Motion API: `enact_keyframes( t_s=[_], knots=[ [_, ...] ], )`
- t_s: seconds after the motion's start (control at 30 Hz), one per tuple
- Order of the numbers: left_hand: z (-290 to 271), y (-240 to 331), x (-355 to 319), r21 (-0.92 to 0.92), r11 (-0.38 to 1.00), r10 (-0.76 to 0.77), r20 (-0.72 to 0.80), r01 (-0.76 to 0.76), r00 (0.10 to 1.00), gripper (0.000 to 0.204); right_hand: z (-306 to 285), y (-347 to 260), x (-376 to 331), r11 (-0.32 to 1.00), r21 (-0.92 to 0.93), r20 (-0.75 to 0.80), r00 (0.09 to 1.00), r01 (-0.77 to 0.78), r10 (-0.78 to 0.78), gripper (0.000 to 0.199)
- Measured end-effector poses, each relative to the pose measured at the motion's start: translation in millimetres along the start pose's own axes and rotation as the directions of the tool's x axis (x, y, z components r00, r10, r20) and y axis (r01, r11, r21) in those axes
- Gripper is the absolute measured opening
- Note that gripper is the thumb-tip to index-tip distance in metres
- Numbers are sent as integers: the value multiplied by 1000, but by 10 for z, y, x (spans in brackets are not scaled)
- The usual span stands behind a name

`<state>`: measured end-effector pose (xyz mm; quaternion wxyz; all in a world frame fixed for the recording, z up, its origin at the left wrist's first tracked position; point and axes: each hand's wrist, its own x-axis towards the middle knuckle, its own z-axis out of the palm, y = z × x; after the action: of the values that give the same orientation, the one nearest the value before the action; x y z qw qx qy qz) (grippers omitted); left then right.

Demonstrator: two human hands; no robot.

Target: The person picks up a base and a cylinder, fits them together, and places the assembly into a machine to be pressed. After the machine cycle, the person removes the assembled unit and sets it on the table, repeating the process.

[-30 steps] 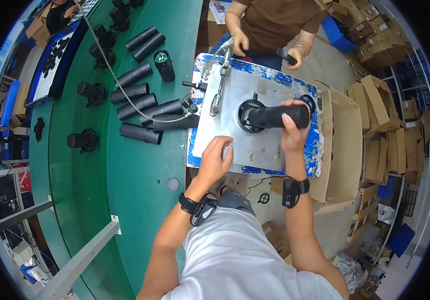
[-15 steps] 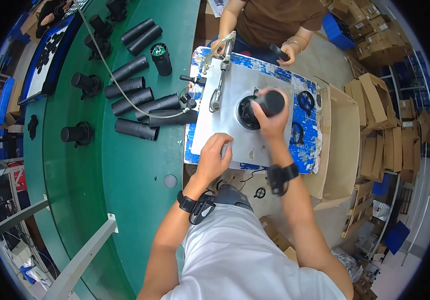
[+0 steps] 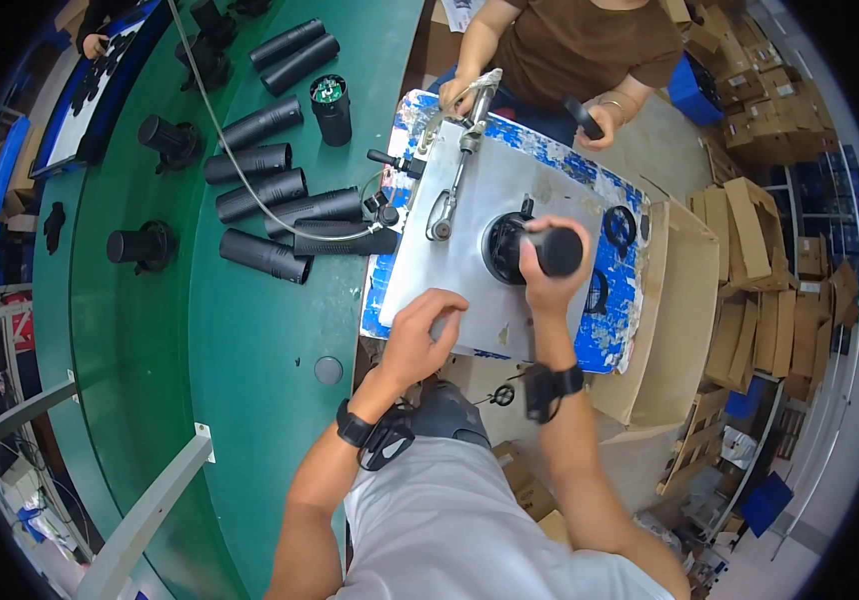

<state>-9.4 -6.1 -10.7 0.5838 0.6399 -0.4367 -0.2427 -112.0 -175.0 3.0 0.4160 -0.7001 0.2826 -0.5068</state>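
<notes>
My right hand (image 3: pixel 554 262) is closed around a black cylindrical housing (image 3: pixel 561 252), which leans toward me. Its wider round base (image 3: pixel 506 248) rests on the grey metal plate (image 3: pixel 495 315). Close to the plate's near left edge is my left hand (image 3: pixel 426 335), its fingers curled toward the thumb. What those fingers hold, if anything, is hidden. A metal lever tool (image 3: pixel 463 165) stands on the far left part of the plate.
Several black tubes (image 3: pixel 268 197) lie on the green bench (image 3: pixel 260 335) at the left. Black rings (image 3: pixel 619 228) lie on the worn blue table (image 3: pixel 622 325), beside an open cardboard box (image 3: pixel 685 300). Opposite, a co-worker's hand (image 3: pixel 600 125) holds a black round part (image 3: pixel 582 118).
My right hand has brought the tilted housing nearer to me and slightly right, and is less blurred. My left hand stays curled near the plate's edge. The whole view has shifted slightly.
</notes>
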Motion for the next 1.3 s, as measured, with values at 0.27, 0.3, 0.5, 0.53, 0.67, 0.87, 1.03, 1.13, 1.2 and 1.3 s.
enact_keyframes(
  t_s=[0.27, 0.3, 0.5, 0.53, 0.67, 0.87, 1.03, 1.13, 1.2, 1.3],
  knots=[
    [-455, -296, 1145, 586, 803, 274, -204, -107, 940, 13, -109, 201, 109, 988, 156, 147, 989, 5, -29, 43],
    [-489, -453, 1298, 694, 718, 260, -192, -57, 946, 15, -61, 212, 124, 986, 168, 158, 987, 1, -28, 43],
    [-522, -722, 1596, 882, 469, -75, -2, 37, 997, 23, -102, 229, 111, 984, 180, 142, 989, 11, -37, 44],
    [-537, -702, 1609, 897, 438, -126, -8, 63, 992, 26, -90, 226, 109, 982, 188, 143, 989, 9, -37, 43],
    [-513, -844, 1641, 932, 362, -69, 42, -14, 997, 31, -83, 214, 108, 980, 197, 137, 990, 7, -34, 43],
    [-531, -727, 1803, 923, 376, -305, 39, 83, 951, 41, -87, 145, 149, 981, 192, 138, 990, -9, -18, 41],
    [-689, -857, 1561, 817, 555, -285, 12, 155, 959, 46, -102, -253, 269, 996, -49, 94, 993, 75, -70, 34],
    [-877, -538, 1484, 469, 872, -57, -179, 136, 982, 40, -597, -1270, 1086, 803, 561, 46, 961, 200, -272, 36],
    [-1072, 42, 1157, -146, 988, -77, -138, 57, 987, 38, -134, -2020, 1214, 936, 344, 113, 986, 76, -121, 44],
    [-1007, 936, 624, -371, 926, 92, 29, -75, 995, 64, 300, -2125, 1017, 912, 405, 319, 925, 65, -208, 57]
  ],
)
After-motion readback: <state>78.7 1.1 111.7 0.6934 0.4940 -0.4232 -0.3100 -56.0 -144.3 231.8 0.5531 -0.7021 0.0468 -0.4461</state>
